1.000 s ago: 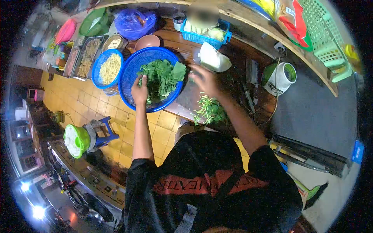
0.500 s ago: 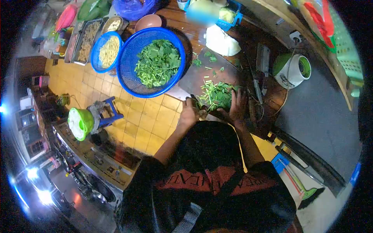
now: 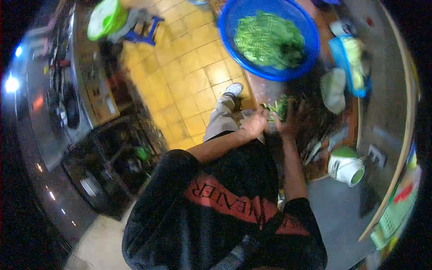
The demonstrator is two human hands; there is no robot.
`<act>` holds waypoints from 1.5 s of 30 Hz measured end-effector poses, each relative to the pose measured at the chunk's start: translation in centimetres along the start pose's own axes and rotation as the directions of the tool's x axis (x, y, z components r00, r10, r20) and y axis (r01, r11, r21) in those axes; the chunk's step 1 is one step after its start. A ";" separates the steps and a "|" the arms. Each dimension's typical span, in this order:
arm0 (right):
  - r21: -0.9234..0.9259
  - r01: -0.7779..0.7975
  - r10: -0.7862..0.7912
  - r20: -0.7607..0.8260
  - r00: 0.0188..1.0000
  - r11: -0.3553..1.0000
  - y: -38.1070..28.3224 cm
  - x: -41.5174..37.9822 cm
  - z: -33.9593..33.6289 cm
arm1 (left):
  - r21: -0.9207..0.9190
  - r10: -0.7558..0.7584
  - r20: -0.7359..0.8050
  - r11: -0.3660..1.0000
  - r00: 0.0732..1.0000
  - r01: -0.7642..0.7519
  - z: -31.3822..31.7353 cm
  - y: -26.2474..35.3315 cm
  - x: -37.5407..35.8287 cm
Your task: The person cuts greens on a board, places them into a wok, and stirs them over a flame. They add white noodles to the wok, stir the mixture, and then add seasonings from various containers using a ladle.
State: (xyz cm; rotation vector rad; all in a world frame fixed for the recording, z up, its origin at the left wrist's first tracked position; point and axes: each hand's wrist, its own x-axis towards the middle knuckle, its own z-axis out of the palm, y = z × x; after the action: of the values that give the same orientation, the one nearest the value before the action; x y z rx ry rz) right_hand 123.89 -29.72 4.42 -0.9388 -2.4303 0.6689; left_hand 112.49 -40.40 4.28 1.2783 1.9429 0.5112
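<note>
Chopped leafy greens point(image 3: 282, 107) lie bunched between my two hands at the near end of the work table. My left hand point(image 3: 256, 124) presses against their stem side with its fingers curled. On the other side, my right hand point(image 3: 289, 121) cups the leaves, its fingers smeared by motion. Beyond them stands a blue plastic basket point(image 3: 226, 42) with a large heap of cut greens point(image 3: 270, 40) inside. The cutting board's outline is too dark and blurred to make out.
A pale cut vegetable point(image 3: 334, 91) and a blue crate point(image 3: 346, 58) stand to the right. Nearer are a knife point(image 3: 313, 152) and a white-and-green pot-like container point(image 3: 346, 168). On the left, a blue stool point(image 3: 150, 33) stands on yellow tiles point(image 3: 175, 90).
The view has swung, so the basket and table now appear farther right. The greens at my hands are drawn into a tighter bunch, and my left foot now shows.
</note>
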 end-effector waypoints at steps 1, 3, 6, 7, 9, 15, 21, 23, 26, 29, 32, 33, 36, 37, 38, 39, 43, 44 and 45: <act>-0.236 -0.029 0.040 0.044 0.998 0.971 0.0 0.6 -0.9 | -0.031 -0.027 0.013 0.999 1.000 0.028 -0.1 0.3 -0.3; -0.458 0.002 0.046 0.093 0.995 0.889 1.1 2.2 -1.4 | -0.084 -0.075 -0.001 0.994 0.997 0.075 -0.9 1.1 0.0; -0.639 0.131 -0.133 0.046 0.990 0.758 3.1 4.0 -1.8 | -0.464 -0.446 0.175 0.749 0.878 0.473 -2.8 2.3 -0.2; -0.553 0.142 -0.132 0.057 0.990 0.821 3.5 4.8 -1.7 | -0.432 -0.318 0.188 0.823 0.929 0.369 -4.3 2.3 -0.9; -0.468 0.144 -0.125 0.072 0.990 0.872 3.5 5.5 -1.9 | -0.404 -0.176 0.213 0.880 0.961 0.251 -5.0 2.2 -1.5; -0.420 0.167 -0.125 0.127 0.984 0.892 4.8 4.1 -0.1 | -0.235 -0.367 0.341 0.858 0.866 0.456 -1.5 0.9 0.6; -0.457 0.124 -0.052 0.167 0.985 0.881 5.1 1.9 -0.5 | -0.064 0.378 -0.224 0.914 0.898 -0.400 -0.4 -2.6 1.5; -0.467 0.061 -0.009 0.113 0.994 0.882 6.2 1.5 0.1 | -0.222 0.246 -0.062 0.941 0.967 -0.254 -2.6 -1.7 1.8; -0.363 -0.041 0.052 0.021 0.998 0.931 7.6 0.9 0.0 | -0.744 0.003 0.227 0.646 0.974 0.171 -1.6 -3.4 2.9; -0.138 -0.191 0.167 -0.166 0.972 0.972 5.9 2.1 -2.8 | -0.830 0.061 0.116 0.555 0.991 0.063 -8.5 2.0 1.8; 0.121 -0.138 0.175 -0.395 0.902 0.983 -1.1 7.6 -7.1 | -0.735 0.104 -0.119 0.659 0.987 -0.158 -16.4 6.9 1.1; 0.155 -0.093 0.156 -0.474 0.866 0.984 -3.3 9.9 -8.0 | -0.739 0.099 -0.235 0.628 0.967 -0.244 -18.3 7.6 1.7; 0.292 0.016 0.116 -0.428 0.896 0.956 -7.5 16.4 -8.7 | -0.380 0.063 -0.350 0.903 0.935 -0.203 -22.9 7.3 4.7; 0.254 0.097 -0.011 -0.320 0.947 0.962 -7.4 17.9 -7.9 | -0.184 0.182 -0.348 0.949 0.920 -0.257 -23.5 7.2 5.6; 0.088 0.116 -0.079 -0.343 0.936 0.989 -7.6 18.6 -7.0 | 0.021 0.296 -0.327 0.952 0.898 -0.306 -24.0 6.7 6.4; 0.084 0.101 -0.063 -0.364 0.929 0.991 -7.0 18.8 -6.5 | 0.145 0.364 -0.335 0.931 0.869 -0.334 -23.8 4.5 7.9; 0.416 -0.242 0.383 -0.296 0.875 0.876 -1.2 15.0 -7.1 | 0.008 0.218 -0.410 0.972 0.886 -0.235 -24.8 4.3 5.5; 0.365 -0.397 0.514 -0.320 0.796 0.842 1.8 13.3 -4.9 | -0.005 0.130 -0.522 0.988 0.843 -0.155 -24.0 3.0 5.0; 0.279 -0.458 0.522 -0.239 0.818 0.844 2.8 11.6 -4.8 | -0.037 0.041 -0.565 0.996 0.824 -0.075 -23.2 1.8 4.7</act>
State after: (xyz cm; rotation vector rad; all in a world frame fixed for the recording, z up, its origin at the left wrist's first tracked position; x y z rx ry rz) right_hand 120.20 -18.39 9.23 -1.4813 -1.8030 0.8593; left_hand 94.83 -33.87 18.76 1.2418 2.3463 1.0704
